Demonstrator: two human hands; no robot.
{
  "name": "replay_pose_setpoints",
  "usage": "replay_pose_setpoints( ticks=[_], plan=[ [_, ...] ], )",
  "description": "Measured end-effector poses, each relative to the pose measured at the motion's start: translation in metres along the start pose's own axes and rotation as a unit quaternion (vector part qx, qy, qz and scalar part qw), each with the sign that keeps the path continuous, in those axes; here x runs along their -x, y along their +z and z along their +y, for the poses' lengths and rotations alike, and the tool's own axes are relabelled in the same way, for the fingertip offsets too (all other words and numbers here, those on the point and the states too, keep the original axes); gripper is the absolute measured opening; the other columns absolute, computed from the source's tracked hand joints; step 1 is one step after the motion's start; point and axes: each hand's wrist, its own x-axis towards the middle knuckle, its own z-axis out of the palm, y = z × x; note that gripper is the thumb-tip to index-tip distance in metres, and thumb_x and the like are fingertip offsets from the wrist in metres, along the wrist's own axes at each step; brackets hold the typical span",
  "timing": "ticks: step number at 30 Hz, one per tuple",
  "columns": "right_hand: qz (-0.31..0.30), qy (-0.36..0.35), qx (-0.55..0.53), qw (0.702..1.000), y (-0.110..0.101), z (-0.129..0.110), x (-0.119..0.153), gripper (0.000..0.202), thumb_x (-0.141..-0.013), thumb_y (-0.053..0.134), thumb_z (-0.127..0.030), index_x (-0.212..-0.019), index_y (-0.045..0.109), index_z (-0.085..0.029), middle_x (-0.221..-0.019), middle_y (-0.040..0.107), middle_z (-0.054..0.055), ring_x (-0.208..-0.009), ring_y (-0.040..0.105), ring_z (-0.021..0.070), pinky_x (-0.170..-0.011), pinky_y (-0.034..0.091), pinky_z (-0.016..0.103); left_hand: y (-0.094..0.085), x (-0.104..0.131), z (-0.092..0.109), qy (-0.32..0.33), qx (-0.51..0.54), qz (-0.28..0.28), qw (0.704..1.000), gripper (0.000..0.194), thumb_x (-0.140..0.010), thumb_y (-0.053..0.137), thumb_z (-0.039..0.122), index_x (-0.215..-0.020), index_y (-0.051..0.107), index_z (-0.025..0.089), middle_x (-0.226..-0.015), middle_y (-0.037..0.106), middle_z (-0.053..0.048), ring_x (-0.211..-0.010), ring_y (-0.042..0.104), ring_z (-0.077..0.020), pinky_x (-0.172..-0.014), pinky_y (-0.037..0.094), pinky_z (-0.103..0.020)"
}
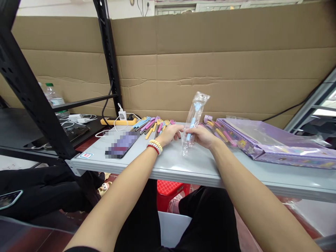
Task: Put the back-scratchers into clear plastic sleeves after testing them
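While the grey table spans the frame's middle, the purple box lying at its right, we have the clear bag upright near centre. Our right hand pinches it low between thumb and fingers; our left hand is loosely curled beside it, though we cannot tell whether its fingertips touch the film. Inside, the blue piece looks light and stiff, so we'd best grip its handle through that soft, slippery, easily creased plastic.
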Motion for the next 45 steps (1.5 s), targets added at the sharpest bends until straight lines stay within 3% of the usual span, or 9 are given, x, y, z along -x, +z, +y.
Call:
replay_pose_setpoints(
  ticks=[3,6,13,20,25,28,35,40,45],
  plan=[
    [-0.089,0.053,0.039,0.994,0.005,0.000,0.004,0.019,-0.061,0.067,-0.028,-0.074,0.059,-0.016,-0.059,0.061,0.001,-0.044,0.050,0.0093,-0.038,0.036,0.021,0.000,-0.001,0.000,0.023,-0.013,0.026,0.999,0.037,-0.075,0.054,0.052,-0.063,0.053,0.017,-0.060,0.052,0.000,-0.055,0.048,-0.0097,-0.051,0.035,-0.023],
    [-0.126,0.086,0.067,0.986,0.010,0.001,0.006,0.020,-0.060,0.064,-0.027,-0.076,0.060,-0.016,-0.058,0.057,-0.001,-0.045,0.048,0.0087,-0.038,0.034,0.020,0.000,-0.001,0.000,0.029,-0.033,0.021,0.999,0.043,-0.069,0.063,0.056,-0.057,0.052,0.016,-0.055,0.049,0.001,-0.053,0.045,-0.0087,-0.050,0.033,-0.024],
    [-0.136,0.096,0.102,0.981,0.013,0.003,0.005,0.022,-0.060,0.069,-0.031,-0.070,0.057,-0.016,-0.051,0.048,-0.004,-0.042,0.043,0.0073,-0.037,0.028,0.021,0.000,-0.003,-0.006,0.000,0.015,0.008,1.000,0.044,-0.063,0.071,0.054,-0.056,0.053,0.015,-0.056,0.051,0.001,-0.052,0.043,-0.0082,-0.051,0.032,-0.025],
    [-0.146,0.052,0.103,0.983,0.008,0.003,0.003,0.037,-0.064,0.074,-0.047,-0.071,0.058,-0.014,-0.055,0.060,0.002,-0.046,0.052,0.0095,-0.043,0.033,0.022,-0.002,-0.008,-0.006,0.003,0.104,0.184,0.977,0.037,-0.075,0.066,0.050,-0.065,0.055,0.015,-0.059,0.054,0.000,-0.053,0.047,-0.0088,-0.049,0.032,-0.023],
    [-0.126,0.060,0.113,0.984,0.007,0.003,0.004,0.039,-0.062,0.078,-0.045,-0.075,0.061,-0.013,-0.053,0.061,0.001,-0.044,0.053,0.0096,-0.042,0.033,0.022,-0.002,-0.006,-0.003,-0.018,0.108,0.160,0.981,0.035,-0.073,0.069,0.048,-0.076,0.056,0.016,-0.064,0.057,0.000,-0.053,0.051,-0.0089,-0.046,0.034,-0.021],
    [-0.136,0.060,0.111,0.983,0.007,0.004,0.004,0.042,-0.061,0.079,-0.047,-0.077,0.062,-0.012,-0.057,0.065,0.004,-0.045,0.056,0.0107,-0.041,0.033,0.021,-0.003,-0.007,-0.006,-0.013,0.088,0.148,0.985,0.034,-0.074,0.068,0.046,-0.071,0.055,0.015,-0.059,0.056,0.001,-0.051,0.050,-0.0082,-0.046,0.034,-0.021],
    [-0.142,0.091,0.157,0.973,0.008,0.008,0.000,0.052,-0.067,0.067,-0.063,-0.067,0.062,-0.011,-0.057,0.067,0.011,-0.042,0.056,0.0120,-0.036,0.028,0.022,-0.006,-0.015,-0.013,0.016,0.057,0.237,0.970,0.026,-0.079,0.065,0.036,-0.068,0.054,0.016,-0.054,0.052,0.003,-0.047,0.048,-0.0077,-0.050,0.038,-0.022],
    [-0.161,0.080,0.175,0.968,0.007,0.008,0.000,0.056,-0.064,0.066,-0.068,-0.061,0.064,-0.012,-0.055,0.066,0.008,-0.041,0.054,0.0116,-0.039,0.032,0.023,-0.005,-0.012,-0.009,-0.005,0.081,0.210,0.974,0.024,-0.081,0.063,0.035,-0.069,0.054,0.016,-0.052,0.049,0.004,-0.047,0.045,-0.0065,-0.051,0.038,-0.020],
    [-0.145,0.062,0.187,0.970,0.008,0.007,0.000,0.049,-0.064,0.070,-0.061,-0.059,0.065,-0.012,-0.051,0.062,0.004,-0.041,0.049,0.0087,-0.041,0.033,0.023,-0.005,-0.010,-0.009,-0.019,0.073,0.196,0.978,0.025,-0.080,0.064,0.037,-0.071,0.054,0.016,-0.055,0.050,0.004,-0.047,0.044,-0.0067,-0.049,0.036,-0.020]
  ],
)
